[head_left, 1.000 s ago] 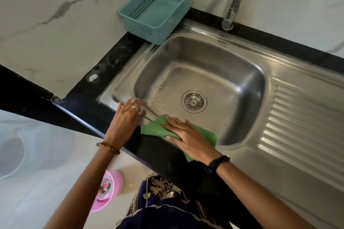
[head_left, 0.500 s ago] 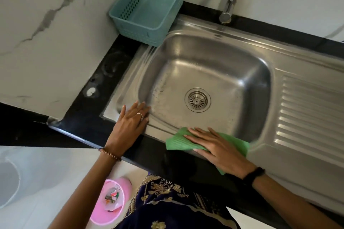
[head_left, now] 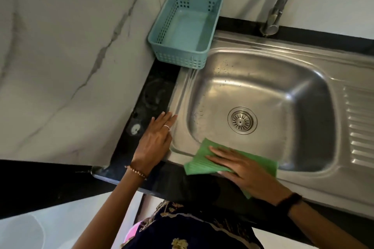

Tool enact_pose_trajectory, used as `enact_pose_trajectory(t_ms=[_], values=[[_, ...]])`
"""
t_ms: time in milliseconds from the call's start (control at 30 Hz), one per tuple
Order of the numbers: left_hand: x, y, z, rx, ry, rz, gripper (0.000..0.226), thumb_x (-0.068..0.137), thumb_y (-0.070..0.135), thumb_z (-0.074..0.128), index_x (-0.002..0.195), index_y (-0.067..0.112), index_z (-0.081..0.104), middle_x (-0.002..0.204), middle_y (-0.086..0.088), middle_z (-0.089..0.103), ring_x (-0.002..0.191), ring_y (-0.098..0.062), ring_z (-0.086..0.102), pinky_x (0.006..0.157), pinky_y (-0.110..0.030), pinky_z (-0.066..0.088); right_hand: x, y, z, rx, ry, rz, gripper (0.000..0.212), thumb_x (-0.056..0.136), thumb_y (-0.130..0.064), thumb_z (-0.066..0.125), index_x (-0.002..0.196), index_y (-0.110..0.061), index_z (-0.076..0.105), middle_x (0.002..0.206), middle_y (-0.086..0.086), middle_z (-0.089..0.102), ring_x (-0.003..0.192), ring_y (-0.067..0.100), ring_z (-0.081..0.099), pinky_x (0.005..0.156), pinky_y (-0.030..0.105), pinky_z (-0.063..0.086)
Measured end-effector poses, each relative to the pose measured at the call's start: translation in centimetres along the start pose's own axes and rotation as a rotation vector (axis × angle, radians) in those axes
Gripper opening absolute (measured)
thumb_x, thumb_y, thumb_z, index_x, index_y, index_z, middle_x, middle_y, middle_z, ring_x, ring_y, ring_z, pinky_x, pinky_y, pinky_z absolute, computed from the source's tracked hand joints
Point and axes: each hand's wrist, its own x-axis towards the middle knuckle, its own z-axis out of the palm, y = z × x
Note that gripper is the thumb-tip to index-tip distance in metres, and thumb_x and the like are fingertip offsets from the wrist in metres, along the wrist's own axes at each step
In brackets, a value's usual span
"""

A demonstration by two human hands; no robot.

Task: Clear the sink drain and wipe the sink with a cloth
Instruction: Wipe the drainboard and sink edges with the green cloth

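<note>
A stainless steel sink fills the right half of the view, with a round drain strainer in the bottom of its basin. A green cloth lies flat on the sink's near rim. My right hand presses down on the cloth with the fingers spread flat. My left hand rests flat and empty on the sink's left rim, where it meets the black counter.
A teal plastic basket stands empty at the sink's back left corner against the marble wall. The tap rises behind the basin. A ribbed drainboard lies to the right. The black counter edge runs along the left.
The view has swung and moved closer to the sink. My right hand has slid the cloth to the right along the near rim. My left hand has stayed on the left rim.
</note>
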Motion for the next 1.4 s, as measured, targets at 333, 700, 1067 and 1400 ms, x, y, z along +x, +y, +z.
enact_pose_trajectory(t_ms=[333,700,1067,1400], values=[[3.1,-0.1,-1.4,-0.022,0.132,0.015,0.041,0.089,0.005,0.05,0.13,0.01,0.052,0.119,-0.011,0.064,0.103,-0.032,0.059,0.089,-0.045,0.049,5.0,-2.6,1.9,-0.073,0.048,0.01,0.051,0.097,-0.042,0.031,0.144,-0.042,0.01,0.151,-0.02,-0.004,0.146,0.011,0.007,0.119,0.033,0.01],[12.7,2.7,-4.3,0.043,0.244,0.243,0.052,0.089,0.006,0.052,0.139,0.01,0.037,0.149,-0.011,0.034,0.141,-0.027,0.024,0.117,-0.035,0.011,15.1,-6.2,1.1,0.24,0.363,0.204,0.048,0.1,-0.026,0.032,0.147,-0.025,0.021,0.159,-0.001,0.003,0.147,0.022,-0.001,0.12,0.043,0.01],[19.0,3.0,-7.6,0.133,0.212,0.091,0.021,0.087,0.022,0.057,0.105,0.017,0.065,0.101,-0.004,0.069,0.101,-0.024,0.059,0.111,-0.045,0.023,16.2,-5.0,0.3,0.324,0.428,0.069,0.062,0.096,-0.015,0.044,0.147,-0.026,0.01,0.153,-0.011,-0.003,0.142,0.011,0.0,0.121,0.034,0.009],[18.8,3.8,-9.0,-0.077,0.316,0.141,0.021,0.078,0.015,0.067,0.098,0.008,0.068,0.095,-0.01,0.072,0.091,-0.028,0.065,0.085,-0.046,0.049,18.8,-3.3,-2.3,0.399,0.484,0.067,0.059,0.098,-0.014,0.041,0.147,-0.022,0.009,0.153,-0.009,-0.004,0.141,0.009,-0.005,0.12,0.031,0.006]])
